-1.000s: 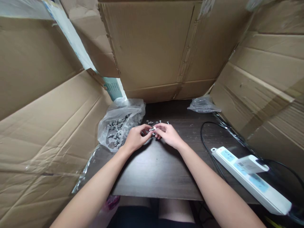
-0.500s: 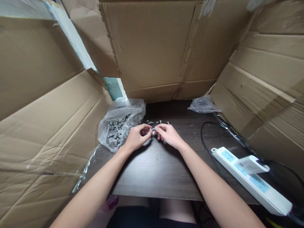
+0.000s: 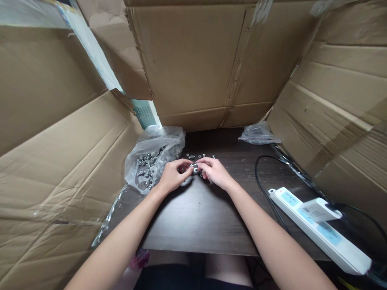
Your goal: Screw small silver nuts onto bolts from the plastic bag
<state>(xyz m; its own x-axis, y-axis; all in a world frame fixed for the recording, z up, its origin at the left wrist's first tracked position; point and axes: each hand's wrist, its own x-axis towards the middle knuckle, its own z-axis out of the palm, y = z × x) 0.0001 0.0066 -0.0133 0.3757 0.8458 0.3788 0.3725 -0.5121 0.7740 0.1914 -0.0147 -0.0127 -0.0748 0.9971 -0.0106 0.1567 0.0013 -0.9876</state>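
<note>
Between my two hands, a little above the dark tabletop point(image 3: 196, 217), is a small silver bolt point(image 3: 194, 164). My left hand point(image 3: 175, 174) pinches one end of it between thumb and fingertips. At its other end, the thumb and fingers of my right hand point(image 3: 214, 171) are closed on it. A small washer-like ring point(image 3: 195, 170) shows just below the bolt, between the fingertips. Several loose bolts and nuts, among them a screw point(image 3: 191, 157), lie just beyond my hands. Whether a nut sits on the held bolt is too small to tell.
A clear plastic bag point(image 3: 133, 171) of metal fasteners lies open left of my hands. Another plastic bag point(image 3: 258, 135) is at the back right. A white power strip point(image 3: 341, 245) with a plugged-in adapter and a black cable point(image 3: 256, 169) lie right. Cardboard walls point(image 3: 196, 60) surround the table.
Both hands stay in nearly the same place, with the bolt still between them. The fingertips have shifted very slightly, and the view has tilted a little.
</note>
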